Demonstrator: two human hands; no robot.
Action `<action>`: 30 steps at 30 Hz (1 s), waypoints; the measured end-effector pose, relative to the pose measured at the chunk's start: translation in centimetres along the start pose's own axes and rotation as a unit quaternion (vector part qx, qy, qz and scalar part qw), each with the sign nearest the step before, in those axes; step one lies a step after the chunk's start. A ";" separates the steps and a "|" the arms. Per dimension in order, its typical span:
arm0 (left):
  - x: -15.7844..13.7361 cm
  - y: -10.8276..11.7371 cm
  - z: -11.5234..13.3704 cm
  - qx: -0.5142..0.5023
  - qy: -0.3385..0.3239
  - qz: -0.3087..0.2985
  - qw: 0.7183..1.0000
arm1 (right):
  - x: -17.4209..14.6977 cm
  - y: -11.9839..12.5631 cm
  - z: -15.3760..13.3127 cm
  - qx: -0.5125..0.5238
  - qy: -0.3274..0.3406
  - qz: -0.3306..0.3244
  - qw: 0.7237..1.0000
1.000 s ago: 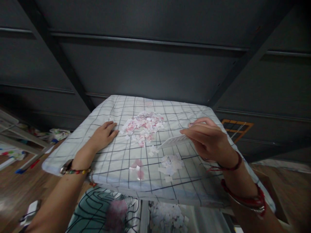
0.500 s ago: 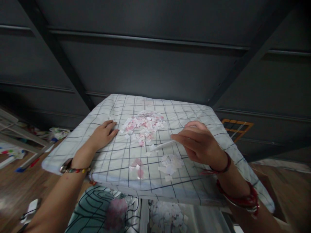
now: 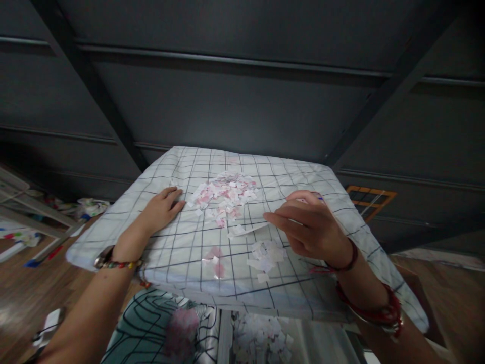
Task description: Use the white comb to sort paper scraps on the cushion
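Note:
My left hand (image 3: 162,211) lies on the checked white cloth (image 3: 182,258), fingers stretched out and holding nothing, left of a pile of small pink and white paper pieces (image 3: 227,189). My right hand (image 3: 308,225) is closed in a pinch on a slim white stick-like tool (image 3: 255,229), whose exact kind I cannot make out. Its far end points left, beside a white scrap (image 3: 237,231) below the pile. Under it lies a heap of white paper pieces (image 3: 267,254). Clear film with two pink round patches (image 3: 215,262) lies left of that heap.
A dark panelled wall (image 3: 235,106) rises behind the cloth-covered surface. Below the front edge, an open container (image 3: 261,338) holds many white paper scraps, beside a teal patterned cloth (image 3: 136,323). An orange frame (image 3: 373,194) stands at the right.
My right hand has shifted slightly left, and the slim tool in it has tilted a little, its tip near the white scrap. My left hand stays put.

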State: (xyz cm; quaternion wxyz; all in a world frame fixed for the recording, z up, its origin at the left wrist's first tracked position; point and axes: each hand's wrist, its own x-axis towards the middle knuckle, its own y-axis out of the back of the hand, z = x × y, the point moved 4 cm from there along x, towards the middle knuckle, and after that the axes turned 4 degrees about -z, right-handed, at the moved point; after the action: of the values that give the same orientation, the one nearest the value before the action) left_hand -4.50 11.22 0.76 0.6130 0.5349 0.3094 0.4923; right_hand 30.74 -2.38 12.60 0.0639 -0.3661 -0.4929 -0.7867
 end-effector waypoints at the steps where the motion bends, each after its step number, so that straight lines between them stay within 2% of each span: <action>1: 0.0 0.0 0.0 0.001 0.000 0.000 1.000 | 0.1 0.0 0.0 -0.008 -0.002 -0.004 1.000; 7: 0.0 0.0 0.0 0.004 0.006 -0.002 1.000 | -0.3 0.3 0.7 -0.043 -0.003 -0.002 0.999; 12: 0.0 0.0 0.0 -0.003 0.002 -0.002 1.000 | -1.1 0.5 1.5 -0.044 -0.042 -0.006 0.998; 19: -0.1 0.2 0.2 -0.014 -0.002 0.007 1.000 | -1.6 0.8 1.7 -0.032 -0.048 0.023 0.998; 30: -0.1 0.2 0.2 -0.016 0.006 0.011 1.000 | -0.9 0.7 0.4 0.004 -0.011 0.015 1.000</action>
State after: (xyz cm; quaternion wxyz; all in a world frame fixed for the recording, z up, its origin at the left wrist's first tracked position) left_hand -4.44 11.01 0.94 0.6144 0.5256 0.2994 0.5066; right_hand 31.89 -2.64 12.67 0.0713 -0.3820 -0.4917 -0.7792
